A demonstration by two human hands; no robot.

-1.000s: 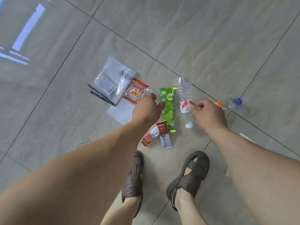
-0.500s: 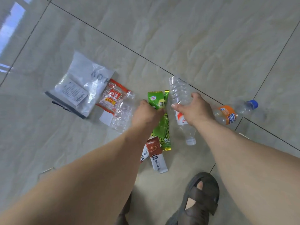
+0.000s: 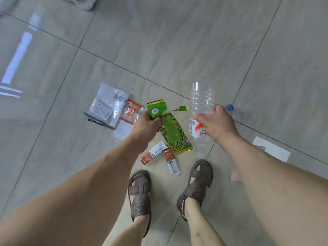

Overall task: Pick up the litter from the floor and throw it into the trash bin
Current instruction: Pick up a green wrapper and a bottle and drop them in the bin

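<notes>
Left of centre on the grey tiled floor (image 3: 177, 41) lies a clear plastic mailer bag with a white label (image 3: 108, 105), with a red-printed clear snack packet (image 3: 132, 111) just beside it. The left hand (image 3: 145, 128) is closed on the top of a green peas snack wrapper (image 3: 171, 128). Below it lie two red-and-white sachets (image 3: 162, 157). Right of centre, the right hand (image 3: 216, 124) grips a clear empty plastic bottle with a red-and-white label (image 3: 199, 107). A blue bottle cap (image 3: 230, 107) peeks out behind that hand.
</notes>
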